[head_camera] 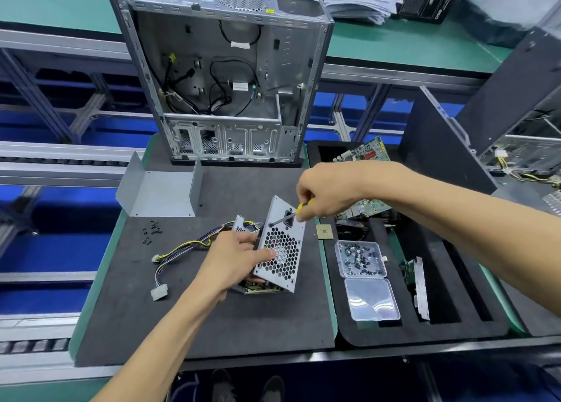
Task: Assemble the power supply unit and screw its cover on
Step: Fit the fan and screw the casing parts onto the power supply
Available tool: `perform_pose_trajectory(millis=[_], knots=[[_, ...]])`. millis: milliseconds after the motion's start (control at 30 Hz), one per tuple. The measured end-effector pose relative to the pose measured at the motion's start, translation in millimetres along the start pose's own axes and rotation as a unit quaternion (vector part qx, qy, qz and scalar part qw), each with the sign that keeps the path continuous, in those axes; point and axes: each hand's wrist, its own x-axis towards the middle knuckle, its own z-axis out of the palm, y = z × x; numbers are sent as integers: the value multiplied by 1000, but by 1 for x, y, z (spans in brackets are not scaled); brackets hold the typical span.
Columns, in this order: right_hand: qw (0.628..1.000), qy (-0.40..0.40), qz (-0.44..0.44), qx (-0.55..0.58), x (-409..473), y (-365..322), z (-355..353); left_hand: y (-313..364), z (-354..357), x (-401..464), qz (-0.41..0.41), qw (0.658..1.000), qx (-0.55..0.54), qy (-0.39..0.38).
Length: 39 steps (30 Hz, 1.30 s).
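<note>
The grey power supply unit [280,246] stands tilted on the dark foam mat [188,316], its honeycomb fan grille facing me. My left hand [235,259] grips it from the left, thumb pressed on the grille. My right hand [326,193] holds a screwdriver [290,214] with a yellow and black handle; its tip meets the unit's face near the upper left corner. The unit's bundle of coloured wires [185,246] trails left to a white connector [159,292]. The bent grey metal cover [161,190] lies apart at the mat's back left.
An open computer case [224,67] stands upright behind the mat. Loose black screws [151,231] lie at the left. On the right foam tray are a clear box of screws [359,259], a small chip [324,231], a circuit board [364,155] and a card [417,280].
</note>
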Motion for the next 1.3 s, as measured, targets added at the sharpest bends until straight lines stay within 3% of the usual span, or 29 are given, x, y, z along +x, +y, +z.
perform_pose_trajectory(millis=[100,433,600,800,967,1067,1300], knots=[[1000,-21,13,6,1,1,1,0,0,0,0,1000,-5,-5],[999,28,24,-9,4,6,-7,-6,9,2,16,999,37,-26],[998,-40,19,44,0,10,-7,-8,14,2,17,999,30,-26],[994,-61,35,78,-1,10,3,-5,13,0,13,1000,15,-19],[999,-38,19,17,-4,11,5,-6,9,1,18,1000,5,-22],[997,-24,23,66,-4,13,3,-7,9,2,14,1000,-3,-20],[995,-65,31,74,-2,10,4,-7,9,2,12,1000,4,-21]])
